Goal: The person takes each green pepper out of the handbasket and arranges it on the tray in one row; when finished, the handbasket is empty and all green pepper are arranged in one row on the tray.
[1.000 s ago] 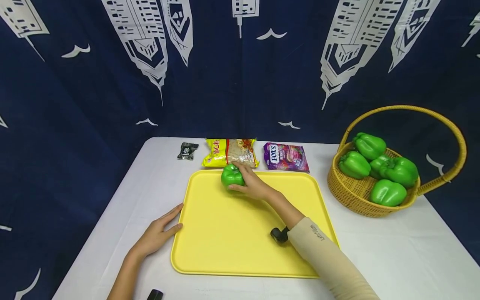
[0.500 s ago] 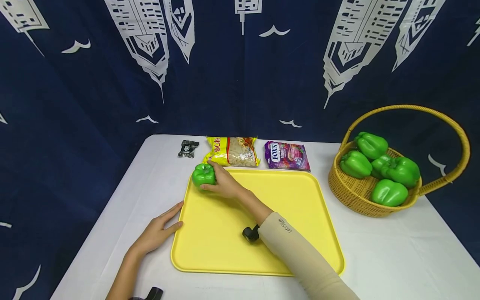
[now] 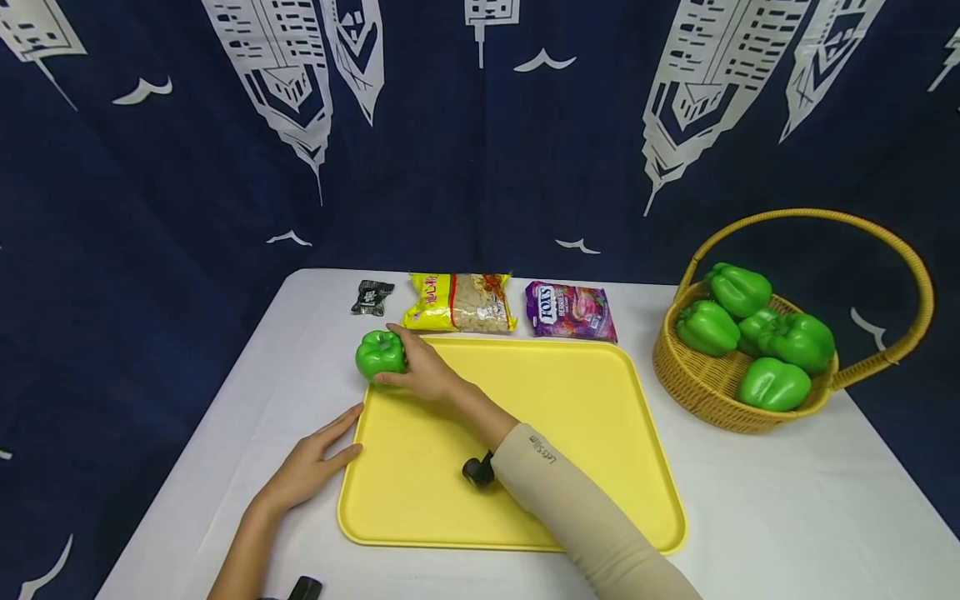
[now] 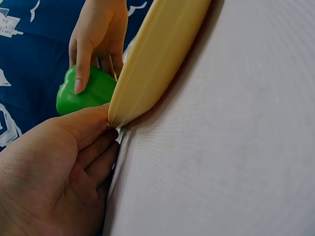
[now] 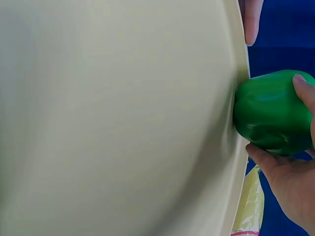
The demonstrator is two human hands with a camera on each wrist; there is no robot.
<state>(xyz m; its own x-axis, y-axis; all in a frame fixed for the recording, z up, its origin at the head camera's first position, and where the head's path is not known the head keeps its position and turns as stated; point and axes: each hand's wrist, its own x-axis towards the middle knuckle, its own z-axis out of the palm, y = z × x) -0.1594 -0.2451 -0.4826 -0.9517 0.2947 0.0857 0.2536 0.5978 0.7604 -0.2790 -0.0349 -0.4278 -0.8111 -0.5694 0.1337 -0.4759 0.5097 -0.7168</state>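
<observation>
A green bell pepper (image 3: 378,354) is gripped by my right hand (image 3: 427,364), thumb on the near side and fingers on the far side. In the head view it overlaps the far left corner of the yellow tray (image 3: 427,492). The right wrist view has the pepper (image 5: 270,110) at the tray's rim, partly beyond it. My left hand (image 3: 303,471) touches the tray's left edge with outstretched fingers and thumb. In the left wrist view, the tips of this left hand (image 4: 54,162) meet the rim, close below the pepper (image 4: 101,93).
A wicker basket (image 3: 701,400) with several green bell peppers (image 3: 775,384) stands at the right, its handle arching high. Behind the tray lie a small black packet (image 3: 372,297), a yellow food bag (image 3: 457,302) and a purple Fox's candy bag (image 3: 572,312).
My right hand has carried the pepper leftward along the tray's far side to its far left corner. The left hand has stayed at the tray's left edge.
</observation>
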